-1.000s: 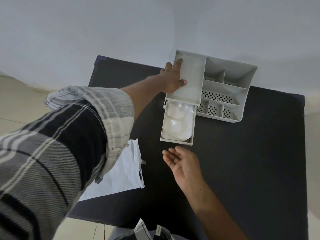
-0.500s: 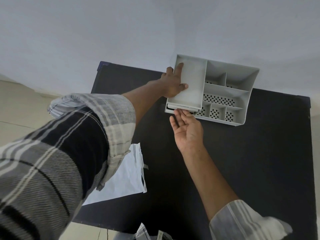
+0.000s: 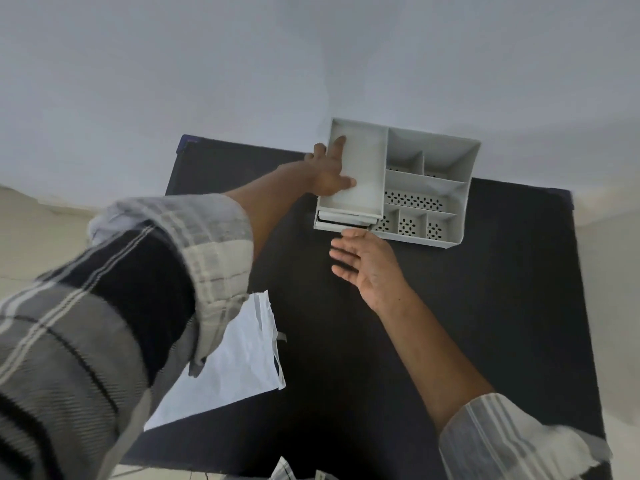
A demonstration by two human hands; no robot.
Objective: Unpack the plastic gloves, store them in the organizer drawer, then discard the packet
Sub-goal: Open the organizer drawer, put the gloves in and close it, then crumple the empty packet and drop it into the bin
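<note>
Outstretched, left hand [image 3: 329, 174] grips the organizer [image 3: 424, 183]; right hand [image 3: 367, 265] hovers by the drawer [image 3: 343, 226], fingers [image 3: 341, 252] spread

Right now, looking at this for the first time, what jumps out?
A grey organizer stands at the far edge of the dark table, the left grip holding its left side. The right grip hovers open just before the pushed-in drawer; a white packet lies flat near-left.
</note>
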